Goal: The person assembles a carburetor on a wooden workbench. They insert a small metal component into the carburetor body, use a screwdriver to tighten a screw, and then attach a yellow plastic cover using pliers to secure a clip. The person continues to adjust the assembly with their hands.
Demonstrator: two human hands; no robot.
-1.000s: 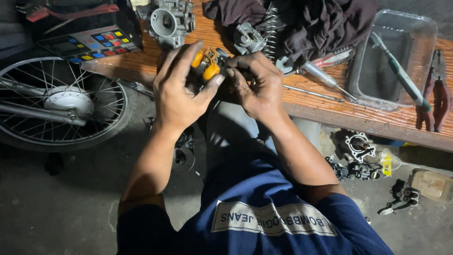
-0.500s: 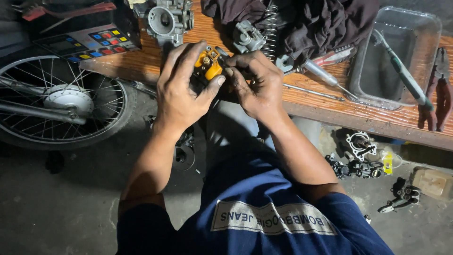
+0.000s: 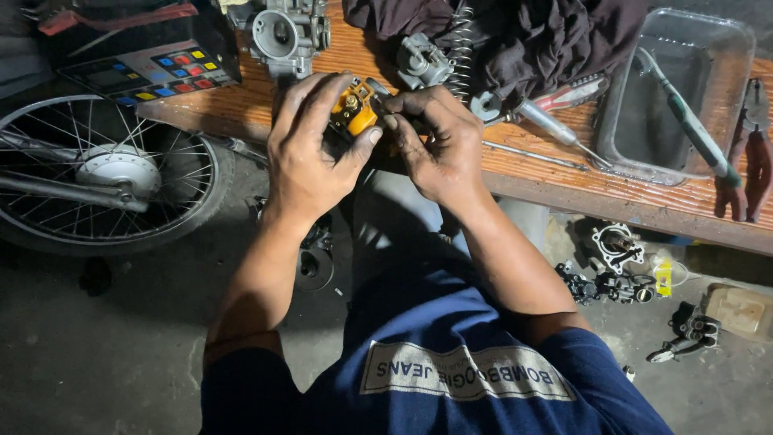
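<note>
Not much has moved over the last second, honestly. Both hands sit at the near edge of the worn wooden bench (image 3: 564, 181), same as before, wrapped around the same small part with the orange-yellow plastic piece and a brass fitting on top (image 3: 354, 113). The one change I can spot: the part looks turned a touch, so the orange bit now faces up more squarely between the thumbs. So this reads as fine fiddling on the part, not picking up or putting down.

The left hand (image 3: 310, 153) is curled closed around the part from the left, thumb pressed along the orange side. The right hand (image 3: 439, 145) is pinched in against its right side, fingers bent; whether a small tool or screw sits under those fingertips, I can't tell.

Around it: a grey cast-metal carburetor body (image 3: 286, 32) just behind the left hand, a coil spring (image 3: 460, 36) and a dark rag (image 3: 555, 36) behind the right, a red-handled screwdriver (image 3: 555, 113) to the right, then a clear plastic tray (image 3: 684, 89) with a green-handled tool (image 3: 688, 121) in it. A spoked motorbike wheel (image 3: 105, 173) sits on the floor to the left.
</note>
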